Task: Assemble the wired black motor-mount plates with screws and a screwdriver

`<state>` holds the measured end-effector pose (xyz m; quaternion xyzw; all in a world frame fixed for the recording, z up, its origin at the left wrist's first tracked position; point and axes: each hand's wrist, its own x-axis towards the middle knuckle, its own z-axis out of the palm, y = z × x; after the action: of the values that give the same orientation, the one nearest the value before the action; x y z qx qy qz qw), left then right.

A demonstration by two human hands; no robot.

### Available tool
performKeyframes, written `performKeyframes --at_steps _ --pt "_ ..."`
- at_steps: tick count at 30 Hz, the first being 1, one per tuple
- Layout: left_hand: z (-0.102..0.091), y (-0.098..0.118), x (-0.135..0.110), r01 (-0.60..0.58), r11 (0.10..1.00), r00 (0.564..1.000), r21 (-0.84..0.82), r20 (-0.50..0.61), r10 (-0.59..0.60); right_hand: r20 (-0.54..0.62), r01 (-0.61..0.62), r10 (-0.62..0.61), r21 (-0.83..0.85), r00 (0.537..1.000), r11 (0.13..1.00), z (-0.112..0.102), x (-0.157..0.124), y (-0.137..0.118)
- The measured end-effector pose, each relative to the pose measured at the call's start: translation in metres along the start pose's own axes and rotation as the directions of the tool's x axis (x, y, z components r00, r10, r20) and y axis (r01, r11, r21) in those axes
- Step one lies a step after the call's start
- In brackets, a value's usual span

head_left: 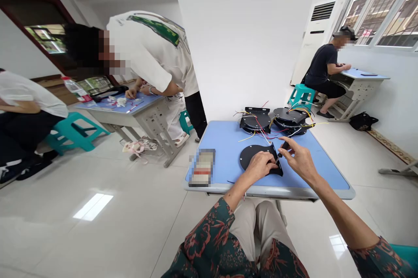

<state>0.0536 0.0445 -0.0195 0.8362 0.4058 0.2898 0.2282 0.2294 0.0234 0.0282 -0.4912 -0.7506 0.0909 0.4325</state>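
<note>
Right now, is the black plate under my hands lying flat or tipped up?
Flat: plate lies on the blue table under the left hand.

Dark green sleeves [212,234] with a reddish-orange leaf print are worn to the elbows, with beige trousers [257,226]; the left hand [259,165] and right hand [298,161] are ungloved.

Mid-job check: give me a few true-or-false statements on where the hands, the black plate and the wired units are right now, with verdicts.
1. The left hand rests on the black plate. True.
2. The right hand is empty. False: its fingers hold a dark slim tool.
3. The wired black units sit at the far end of the blue table. True.
4. The black plate lies on the floor. False: it lies on the blue table, in front of the person.
</note>
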Motion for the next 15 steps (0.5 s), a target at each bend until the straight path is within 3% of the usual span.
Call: performKeyframes --at_steps 10,15 --pt "0.005 -0.012 0.006 -0.11 0.994 0.994 -0.019 0.005 0.11 0.002 0.138 -0.138 -0.033 0.99 0.99 0.009 -0.007 -0.008" --pt "0.001 -0.01 0.002 -0.087 0.995 0.996 -0.045 -0.012 0.086 -0.05 0.119 -0.119 -0.006 0.992 0.993 0.019 -0.017 -0.021"
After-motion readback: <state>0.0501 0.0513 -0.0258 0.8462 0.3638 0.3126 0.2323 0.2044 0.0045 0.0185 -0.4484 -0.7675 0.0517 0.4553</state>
